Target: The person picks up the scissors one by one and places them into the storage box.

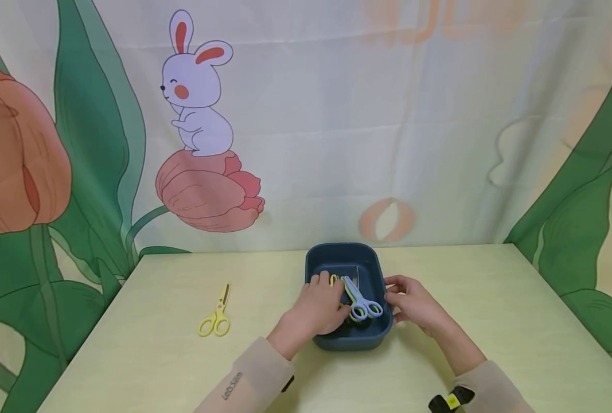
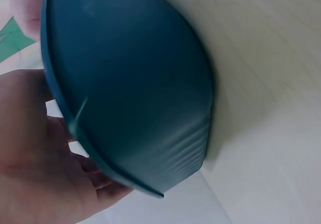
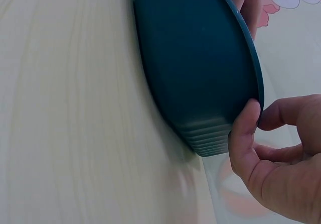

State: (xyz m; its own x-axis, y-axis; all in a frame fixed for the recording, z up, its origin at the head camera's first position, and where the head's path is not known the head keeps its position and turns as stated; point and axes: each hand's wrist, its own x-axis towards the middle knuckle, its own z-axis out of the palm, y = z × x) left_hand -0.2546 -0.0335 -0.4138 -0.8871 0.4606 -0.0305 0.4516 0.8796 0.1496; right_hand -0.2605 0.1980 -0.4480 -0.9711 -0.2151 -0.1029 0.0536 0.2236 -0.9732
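A dark blue rectangular box stands on the table near its back edge. Inside lie light blue scissors, with other yellow and dark-handled pieces partly hidden under them. Over the box's left rim reaches my left hand, its fingers down among the scissors; whether they grip anything is hidden. In the left wrist view the fingers bend past the rim. My right hand pinches the right rim, with a finger on the outer wall in the right wrist view. Yellow scissors lie apart, left of the box.
The pale wood-grain table ends at the back against a hanging cloth printed with a rabbit and tulips. A black strap device sits at my right sleeve.
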